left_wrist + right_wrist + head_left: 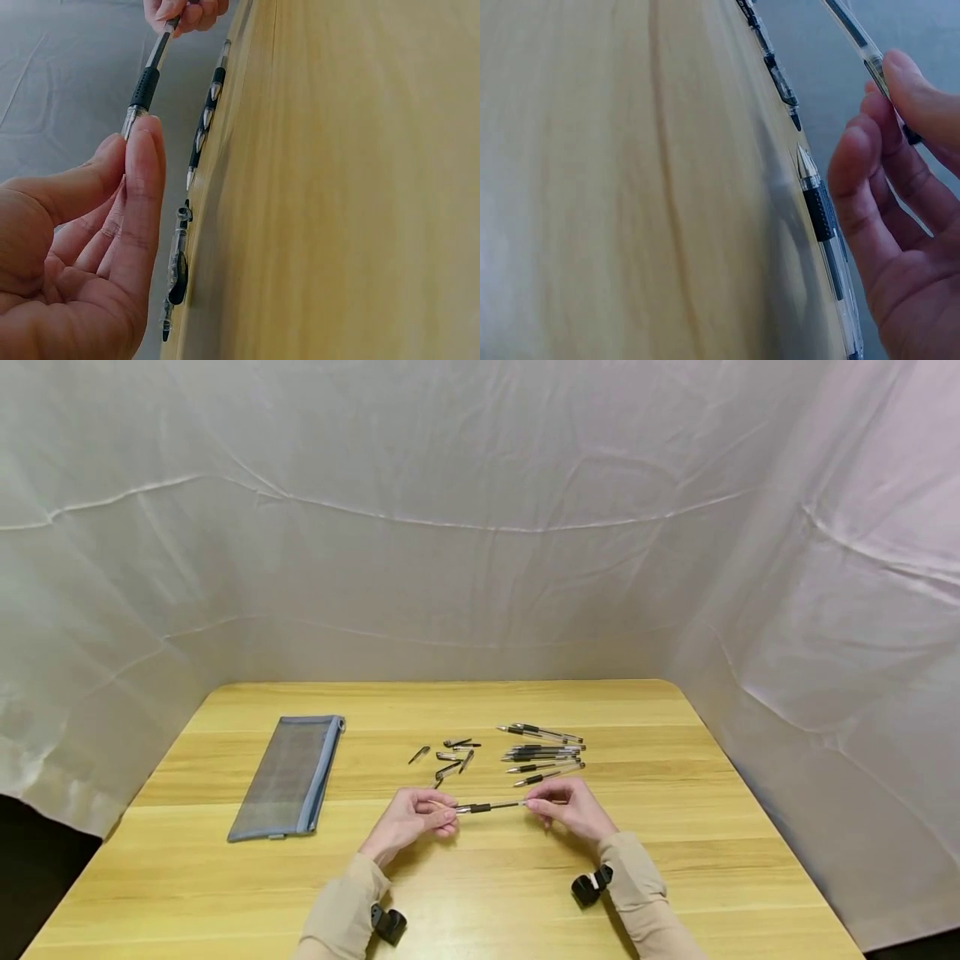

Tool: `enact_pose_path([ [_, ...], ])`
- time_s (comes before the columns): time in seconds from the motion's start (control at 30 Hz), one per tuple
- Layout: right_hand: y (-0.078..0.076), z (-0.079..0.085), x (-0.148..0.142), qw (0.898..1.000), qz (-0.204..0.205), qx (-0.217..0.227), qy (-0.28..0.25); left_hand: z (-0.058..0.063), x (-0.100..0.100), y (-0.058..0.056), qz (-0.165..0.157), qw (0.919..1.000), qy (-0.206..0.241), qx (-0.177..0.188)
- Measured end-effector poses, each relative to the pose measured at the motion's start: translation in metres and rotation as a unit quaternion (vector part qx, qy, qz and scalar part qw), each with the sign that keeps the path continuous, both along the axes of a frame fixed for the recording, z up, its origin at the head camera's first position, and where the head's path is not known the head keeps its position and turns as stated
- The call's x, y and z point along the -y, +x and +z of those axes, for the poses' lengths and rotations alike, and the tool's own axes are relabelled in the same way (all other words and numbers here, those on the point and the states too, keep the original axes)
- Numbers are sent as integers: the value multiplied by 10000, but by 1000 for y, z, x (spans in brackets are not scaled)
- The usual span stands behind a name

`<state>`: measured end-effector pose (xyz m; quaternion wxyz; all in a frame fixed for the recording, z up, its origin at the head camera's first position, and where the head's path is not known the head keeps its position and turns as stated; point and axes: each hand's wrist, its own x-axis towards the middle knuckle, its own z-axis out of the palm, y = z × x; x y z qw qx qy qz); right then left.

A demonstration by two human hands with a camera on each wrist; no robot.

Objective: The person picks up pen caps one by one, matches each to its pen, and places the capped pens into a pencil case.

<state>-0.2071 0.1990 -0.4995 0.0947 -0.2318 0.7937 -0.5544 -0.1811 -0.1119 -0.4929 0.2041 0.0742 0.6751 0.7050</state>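
Note:
A gel pen (480,808) with a black grip and clear barrel is held level above the table between both hands. My left hand (417,818) pinches it near the tip between thumb and index finger. At its rear end, the thumb and fingers of my right hand (568,808) pinch the pen; in the right wrist view a clear piece with a dark strip (879,77) shows there, partly hidden by the fingers. Beyond the hands lie several loose pen caps (447,757) and, to the right, several uncapped pens (543,758), tips pointing left.
A grey mesh zip pouch (283,781) with blue edging lies flat at the left of the wooden table (495,893). Pale cloth (480,568) hangs round the back and sides. Each wrist wears a small black camera (390,927).

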Motion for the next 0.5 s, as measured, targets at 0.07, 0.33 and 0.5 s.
enact_pose_path([
  [0.07, 0, -1, -2, 9999, 66, -149, 56, 1, 1, 0, -23, 10000, -68, -27],
  [0.33, 1, 0, -9, 9981, 371, -498, 25, 4, 2, 0, -61, 9985, -449, -323],
  [0.5, 2, 1, -12, 9981, 525, -224, 220, 6, 2, 1, 71, 9875, -1280, -921],
])
